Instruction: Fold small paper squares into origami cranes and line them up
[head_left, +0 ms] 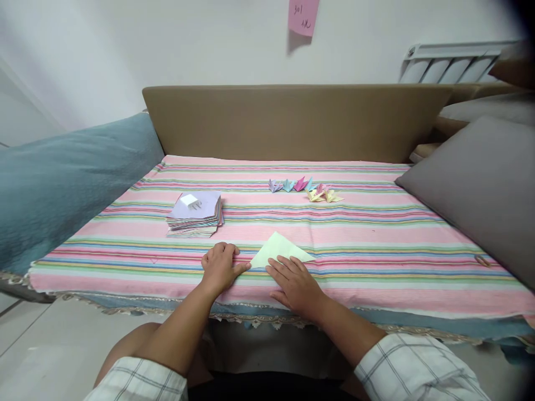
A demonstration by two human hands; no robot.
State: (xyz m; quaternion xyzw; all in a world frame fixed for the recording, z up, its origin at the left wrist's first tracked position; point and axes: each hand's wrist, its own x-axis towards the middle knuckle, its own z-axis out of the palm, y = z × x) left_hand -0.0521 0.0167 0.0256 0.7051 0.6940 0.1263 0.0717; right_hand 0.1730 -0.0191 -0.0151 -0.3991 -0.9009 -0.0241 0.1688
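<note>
Looks like crease-pressing here: the right hand (298, 288) lies flat, unclenched, across the pale green paper (275, 247) on the striped cloth (376, 225), the loosely curled left hand (219, 271) thumbs its corner, and even pressure seems called for.

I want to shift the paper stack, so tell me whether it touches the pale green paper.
Apart: the head view plainly shows striped cloth between the paper stack and the pale green paper.
</note>
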